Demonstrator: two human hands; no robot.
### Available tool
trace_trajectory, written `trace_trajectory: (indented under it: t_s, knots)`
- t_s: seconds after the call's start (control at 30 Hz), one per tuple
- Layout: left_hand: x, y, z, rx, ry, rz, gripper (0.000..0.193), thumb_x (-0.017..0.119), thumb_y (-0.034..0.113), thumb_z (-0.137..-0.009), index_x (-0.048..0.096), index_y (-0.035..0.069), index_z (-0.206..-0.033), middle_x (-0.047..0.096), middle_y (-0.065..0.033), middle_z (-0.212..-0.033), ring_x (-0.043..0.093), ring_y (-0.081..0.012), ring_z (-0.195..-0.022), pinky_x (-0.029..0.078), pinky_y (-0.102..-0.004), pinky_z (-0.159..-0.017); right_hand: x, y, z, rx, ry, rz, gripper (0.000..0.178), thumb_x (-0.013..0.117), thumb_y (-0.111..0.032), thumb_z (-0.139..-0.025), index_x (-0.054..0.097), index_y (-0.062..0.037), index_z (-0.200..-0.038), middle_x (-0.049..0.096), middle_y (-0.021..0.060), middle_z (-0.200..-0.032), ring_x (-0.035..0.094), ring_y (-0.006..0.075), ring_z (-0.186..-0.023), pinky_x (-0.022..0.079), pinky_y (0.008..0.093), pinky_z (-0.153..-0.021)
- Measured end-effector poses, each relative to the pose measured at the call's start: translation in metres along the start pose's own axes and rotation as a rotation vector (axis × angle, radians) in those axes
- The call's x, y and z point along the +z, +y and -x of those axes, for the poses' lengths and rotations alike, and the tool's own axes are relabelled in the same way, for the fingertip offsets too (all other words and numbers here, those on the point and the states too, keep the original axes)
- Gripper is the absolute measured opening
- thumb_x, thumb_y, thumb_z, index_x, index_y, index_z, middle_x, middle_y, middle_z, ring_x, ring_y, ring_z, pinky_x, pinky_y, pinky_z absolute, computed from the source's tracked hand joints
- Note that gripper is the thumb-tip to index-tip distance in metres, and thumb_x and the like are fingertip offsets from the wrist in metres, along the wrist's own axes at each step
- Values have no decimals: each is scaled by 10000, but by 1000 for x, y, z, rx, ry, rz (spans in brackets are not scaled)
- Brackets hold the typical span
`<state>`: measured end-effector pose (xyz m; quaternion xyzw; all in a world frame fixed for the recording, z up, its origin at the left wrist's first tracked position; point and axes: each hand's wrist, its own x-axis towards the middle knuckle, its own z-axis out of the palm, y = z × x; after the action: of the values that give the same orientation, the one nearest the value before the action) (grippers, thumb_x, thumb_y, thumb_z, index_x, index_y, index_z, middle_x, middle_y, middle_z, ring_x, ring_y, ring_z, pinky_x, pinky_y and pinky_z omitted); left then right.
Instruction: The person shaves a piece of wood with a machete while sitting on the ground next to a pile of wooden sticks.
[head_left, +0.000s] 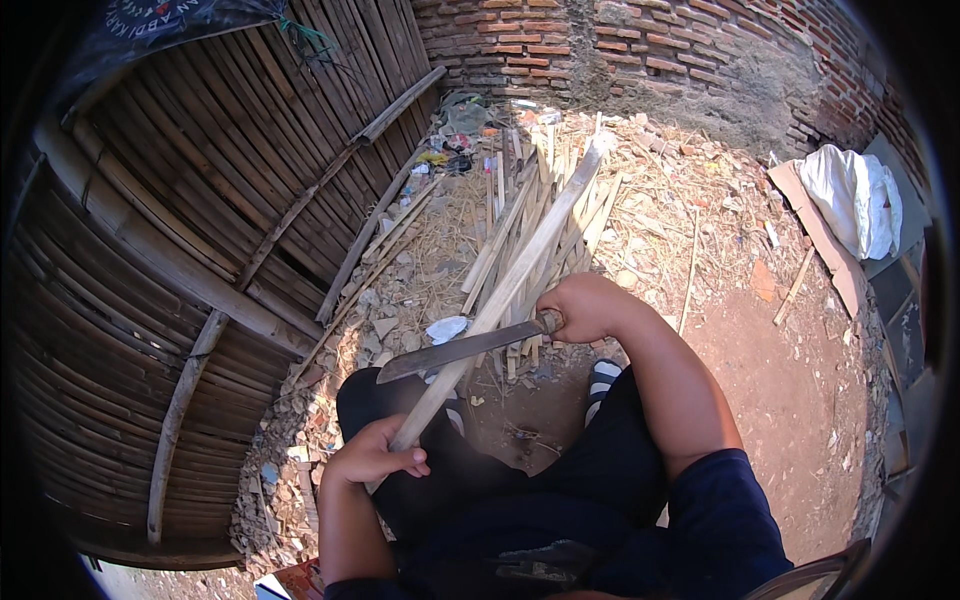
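a slatted wall (pixel 240 160) stands at far left. the left hand (pixel 372 452), fingers closed around the lower end of a long pale wooden strip (pixel 530 256), is near the knee; the strip slants up over a pile of strips (pixel 508 222). a machete's blade (pixel 450 352) crosses above it, handle gripped by the right hand's (pixel 587 308) fingers. a white sack (pixel 850 200) lies far right.

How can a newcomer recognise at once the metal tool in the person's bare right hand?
Start at the red brick wall and go down the pile of pale wooden strips. Near its lower end, the right hand grips a long grey metal machete; unlike the strips, its blade is broad and dark.
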<state>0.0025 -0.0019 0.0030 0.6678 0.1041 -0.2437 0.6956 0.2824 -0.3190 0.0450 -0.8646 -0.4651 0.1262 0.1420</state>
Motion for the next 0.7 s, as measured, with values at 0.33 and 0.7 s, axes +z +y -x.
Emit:
trace_trajectory:
  t_s: [0.33,0.7]
  knots:
    - [4,6,-1,-17,38,-75,535,764,176,-931,513,-22,-1360,662,-111,-999,732,-220,-878,612,-333,-761,-16,94,3,603,409,-670,383,799,-284,-828,714,-4,-1075,711,120,-881,654,216,-793,531,379,-774]
    - [3,2,2,-20,-4,-38,520,754,169,-938,516,-21,-1359,662,-108,-1002,730,-215,-885,613,-334,-763,1,31,-6,-3,40,-61,394,818,-359,-767,727,-83,-1033,717,176,-933,692,364,-921,532,448,-817]
